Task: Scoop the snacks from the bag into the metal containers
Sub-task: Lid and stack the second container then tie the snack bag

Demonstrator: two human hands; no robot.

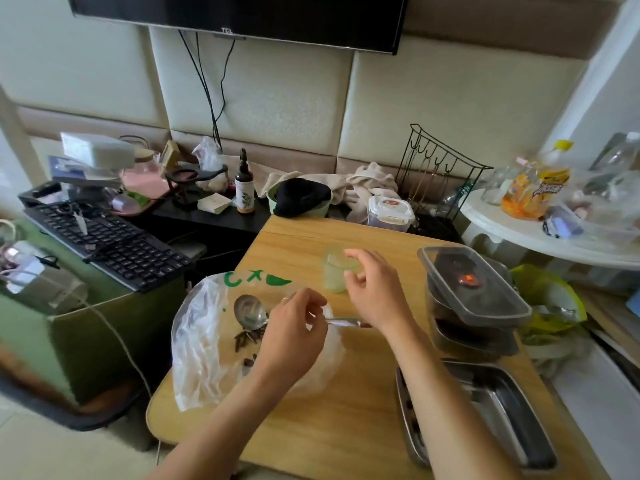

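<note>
Head view: a wooden bench (pixel 311 427) carries a crumpled clear plastic bag (pixel 204 344) with green print, lying open on its left part. A few dark brown snacks (pixel 246 341) lie inside the bag, just below the bowl of a metal spoon (pixel 247 310). The spoon's bowl faces up and looks empty, and its handle runs off to the right. The left hand (pixel 294 329) grips that handle, its fingers (pixel 311 303) curled down over it; 1 finger wears a ring. The right hand (pixel 375 289) hovers just beside the left, above the end of the handle. Its fingers (pixel 356 258) are loosely curled and slightly spread, and they hold nothing that can be seen. Behind it stands a pale green cup (pixel 334 275).

At the near right corner of the bench sits 1 open metal container (pixel 502 403). Some dark pieces lie along its left wall, partly hidden by the right forearm. Farther back on the right is a stack of containers (pixel 474 306), the top 1 closed with a clear lid.

Left of the bench a black keyboard (pixel 104 244) rests on a green box. A dark TV (pixel 242 15) hangs on the padded wall behind.
</note>
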